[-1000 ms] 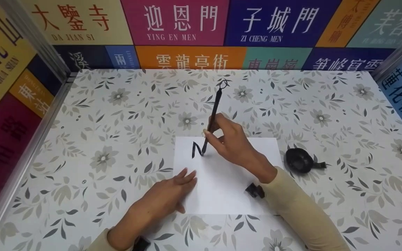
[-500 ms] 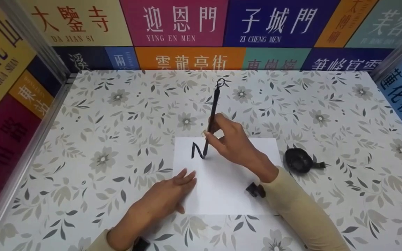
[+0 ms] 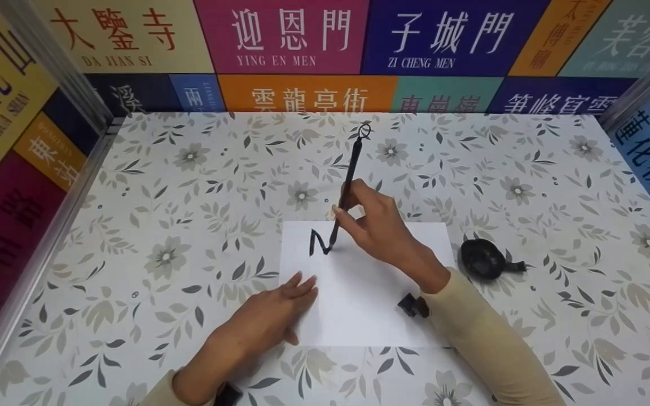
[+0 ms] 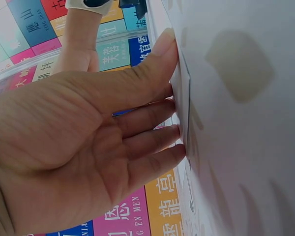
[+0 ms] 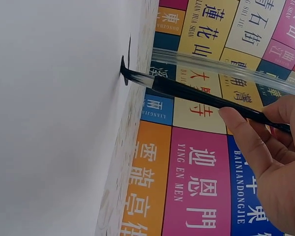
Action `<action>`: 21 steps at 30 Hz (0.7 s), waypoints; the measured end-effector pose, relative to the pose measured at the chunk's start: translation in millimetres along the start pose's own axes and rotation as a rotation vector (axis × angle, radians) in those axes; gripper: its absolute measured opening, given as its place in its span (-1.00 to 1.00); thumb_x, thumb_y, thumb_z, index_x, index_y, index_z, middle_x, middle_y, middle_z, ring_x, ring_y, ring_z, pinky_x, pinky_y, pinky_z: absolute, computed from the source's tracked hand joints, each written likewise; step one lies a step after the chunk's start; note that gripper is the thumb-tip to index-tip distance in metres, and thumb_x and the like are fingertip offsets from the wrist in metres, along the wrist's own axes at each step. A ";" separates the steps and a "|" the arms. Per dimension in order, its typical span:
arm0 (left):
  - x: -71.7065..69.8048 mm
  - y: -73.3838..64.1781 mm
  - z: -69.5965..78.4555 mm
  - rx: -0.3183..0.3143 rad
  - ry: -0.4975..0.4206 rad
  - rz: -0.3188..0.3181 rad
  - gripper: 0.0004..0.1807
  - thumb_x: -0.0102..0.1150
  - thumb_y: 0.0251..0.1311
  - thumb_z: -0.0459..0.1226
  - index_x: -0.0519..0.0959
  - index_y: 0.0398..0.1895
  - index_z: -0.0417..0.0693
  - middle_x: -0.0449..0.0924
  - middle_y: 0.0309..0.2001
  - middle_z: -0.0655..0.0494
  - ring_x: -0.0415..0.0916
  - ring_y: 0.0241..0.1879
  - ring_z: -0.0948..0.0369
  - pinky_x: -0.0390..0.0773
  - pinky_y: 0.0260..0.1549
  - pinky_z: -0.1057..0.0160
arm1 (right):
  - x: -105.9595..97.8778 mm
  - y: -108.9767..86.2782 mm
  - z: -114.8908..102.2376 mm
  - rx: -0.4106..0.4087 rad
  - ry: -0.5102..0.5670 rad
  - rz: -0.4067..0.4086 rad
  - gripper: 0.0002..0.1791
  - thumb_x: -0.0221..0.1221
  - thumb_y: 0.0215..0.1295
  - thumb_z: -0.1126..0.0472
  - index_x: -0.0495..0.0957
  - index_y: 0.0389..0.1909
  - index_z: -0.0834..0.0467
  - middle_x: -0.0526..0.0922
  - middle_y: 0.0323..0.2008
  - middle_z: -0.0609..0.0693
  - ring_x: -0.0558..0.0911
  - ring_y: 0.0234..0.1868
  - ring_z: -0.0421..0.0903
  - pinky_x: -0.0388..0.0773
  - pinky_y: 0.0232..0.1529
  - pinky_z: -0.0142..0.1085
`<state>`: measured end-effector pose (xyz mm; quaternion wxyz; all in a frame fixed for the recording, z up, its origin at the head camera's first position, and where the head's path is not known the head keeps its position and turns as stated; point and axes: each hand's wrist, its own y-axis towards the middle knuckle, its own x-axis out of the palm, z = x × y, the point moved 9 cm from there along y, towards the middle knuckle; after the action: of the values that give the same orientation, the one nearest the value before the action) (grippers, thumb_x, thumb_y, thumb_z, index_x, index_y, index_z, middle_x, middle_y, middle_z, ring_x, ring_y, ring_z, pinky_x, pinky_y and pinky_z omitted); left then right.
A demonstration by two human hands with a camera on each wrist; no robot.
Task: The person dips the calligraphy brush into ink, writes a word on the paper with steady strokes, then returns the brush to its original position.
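My right hand (image 3: 378, 228) pinches a black calligraphy brush (image 3: 349, 177) between thumb and fingers, the hanging loop at its top end tilted slightly right. In the right wrist view the brush's inked bristles (image 5: 135, 76) bend against the white paper (image 5: 49, 118). Black ink strokes (image 3: 317, 242) shaped like an N stand near the paper's upper left, and the bristle end is at the foot of the last one. My left hand (image 3: 271, 316) rests on the left edge of the sheet (image 3: 359, 316), its fingers extended; the left wrist view shows those fingertips (image 4: 178, 152) against it.
A small black ink dish (image 3: 480, 259) with a short handle stands right of the paper. The table (image 3: 235, 186) has a grey leaf and flower pattern. Colourful panels (image 3: 291, 36) with Chinese characters wall in the back and sides. A black device (image 3: 413, 305) sits at the right wrist.
The slanting stroke has grown down a little to the right, with a short hook at its foot. The brush top swayed left, then back right. My left hand has stayed put.
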<state>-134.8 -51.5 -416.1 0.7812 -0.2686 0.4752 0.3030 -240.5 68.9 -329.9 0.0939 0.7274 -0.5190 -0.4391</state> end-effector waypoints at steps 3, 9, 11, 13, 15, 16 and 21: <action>-0.4 -0.2 0.3 0.006 0.001 0.007 -0.12 0.45 -0.19 -0.22 0.36 0.32 -0.24 0.21 0.38 -0.07 0.12 0.37 -0.02 0.49 -0.03 -0.02 | -0.2 -0.3 1.3 0.004 -0.016 0.005 -0.85 0.14 0.32 0.32 0.39 -0.21 0.30 0.57 -0.39 0.05 0.65 -0.31 -0.15 0.58 -0.46 -0.48; -1.5 -0.6 0.4 0.022 0.003 0.026 -0.13 0.43 -0.20 -0.21 0.37 0.31 -0.25 0.23 0.37 -0.09 0.13 0.37 -0.04 0.49 -0.02 -0.01 | -2.1 -1.1 5.5 0.014 -0.054 0.028 -0.85 0.14 0.33 0.31 0.40 -0.21 0.30 0.56 -0.38 0.06 0.63 -0.30 -0.14 0.57 -0.47 -0.50; -1.6 -0.7 0.2 0.020 -0.002 0.028 -0.13 0.43 -0.20 -0.21 0.37 0.30 -0.26 0.22 0.37 -0.09 0.13 0.37 -0.04 0.49 -0.01 -0.02 | -2.5 -1.0 7.1 0.017 -0.053 0.035 -0.85 0.14 0.33 0.32 0.40 -0.20 0.30 0.56 -0.37 0.07 0.63 -0.29 -0.14 0.57 -0.47 -0.50; -1.8 -0.7 0.5 0.018 -0.001 0.029 -0.13 0.43 -0.21 -0.21 0.37 0.30 -0.25 0.23 0.37 -0.08 0.14 0.36 -0.04 0.49 -0.01 -0.01 | -3.0 -1.1 8.6 0.017 -0.052 0.044 -0.85 0.13 0.33 0.32 0.39 -0.19 0.29 0.55 -0.36 0.07 0.63 -0.28 -0.14 0.57 -0.46 -0.50; -1.8 -0.7 0.8 0.014 -0.002 0.027 -0.13 0.43 -0.21 -0.21 0.37 0.30 -0.25 0.22 0.38 -0.08 0.14 0.36 -0.03 0.48 0.00 -0.01 | -3.8 -1.3 9.9 0.014 -0.054 0.053 -0.85 0.13 0.34 0.31 0.39 -0.18 0.29 0.55 -0.35 0.07 0.63 -0.27 -0.14 0.57 -0.46 -0.50; -1.8 -0.6 0.9 0.013 -0.003 0.025 -0.12 0.43 -0.21 -0.21 0.37 0.30 -0.25 0.22 0.38 -0.08 0.14 0.36 -0.04 0.49 -0.01 -0.01 | -4.2 -1.2 10.6 0.011 -0.056 0.057 -0.85 0.13 0.34 0.31 0.39 -0.18 0.28 0.55 -0.34 0.07 0.63 -0.27 -0.14 0.57 -0.45 -0.50; -0.5 0.1 0.2 0.010 -0.003 0.017 -0.12 0.43 -0.20 -0.21 0.37 0.31 -0.25 0.22 0.38 -0.08 0.14 0.36 -0.04 0.49 -0.02 -0.02 | -6.4 -1.4 13.2 0.000 -0.060 0.077 -0.84 0.13 0.34 0.32 0.40 -0.15 0.28 0.54 -0.32 0.07 0.63 -0.25 -0.13 0.57 -0.43 -0.51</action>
<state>-134.9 -51.4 -415.6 0.7805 -0.2603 0.4779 0.3078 -249.7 79.1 -335.2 0.0952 0.6932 -0.5493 -0.4568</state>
